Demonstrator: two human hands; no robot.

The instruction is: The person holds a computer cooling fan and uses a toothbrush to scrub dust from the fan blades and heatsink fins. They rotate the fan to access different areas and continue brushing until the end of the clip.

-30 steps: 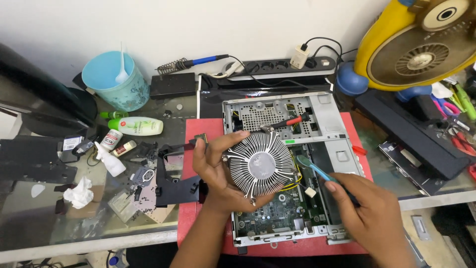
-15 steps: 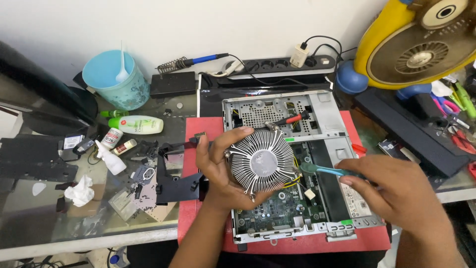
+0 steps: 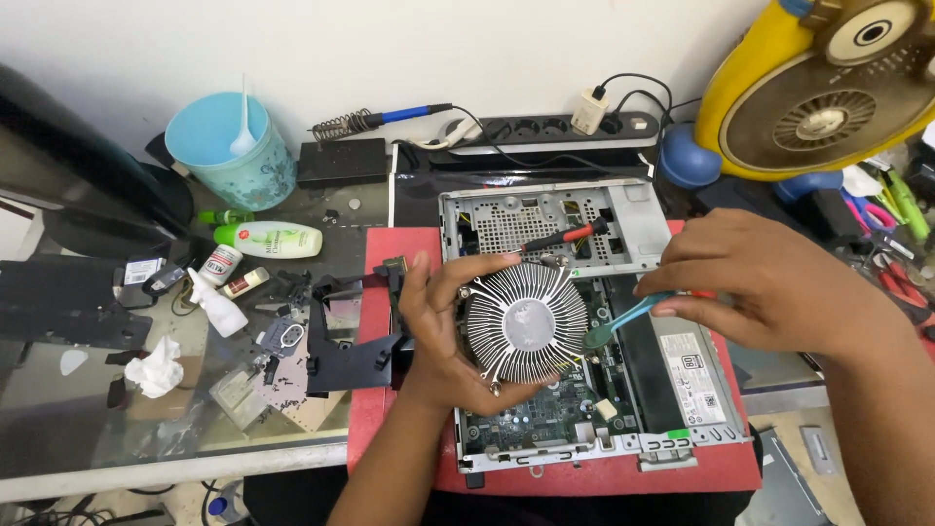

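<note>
My left hand [image 3: 435, 326] grips a round silver finned heatsink [image 3: 526, 323], holding it tilted above the green circuit board [image 3: 545, 414] of an open small computer case [image 3: 623, 219]. My right hand [image 3: 769, 282] pinches a thin light-blue tool [image 3: 623, 317] whose flat green tip rests at the heatsink's right edge. The case lies on a red mat [image 3: 390, 321]. A red-handled tool [image 3: 570, 234] lies across the metal grille at the back of the case.
On the glass table to the left lie a black bracket [image 3: 341, 356], small bottles [image 3: 268, 239], a blue cup [image 3: 229, 151] and crumpled tissue [image 3: 156, 368]. A power strip [image 3: 555, 131] and soldering iron [image 3: 390, 117] sit at the back; a yellow fan [image 3: 818, 88] stands at the right.
My right hand has risen from the case's lower right to its upper right, bringing the blue tool's tip against the heatsink's edge. The left hand keeps holding the heatsink.
</note>
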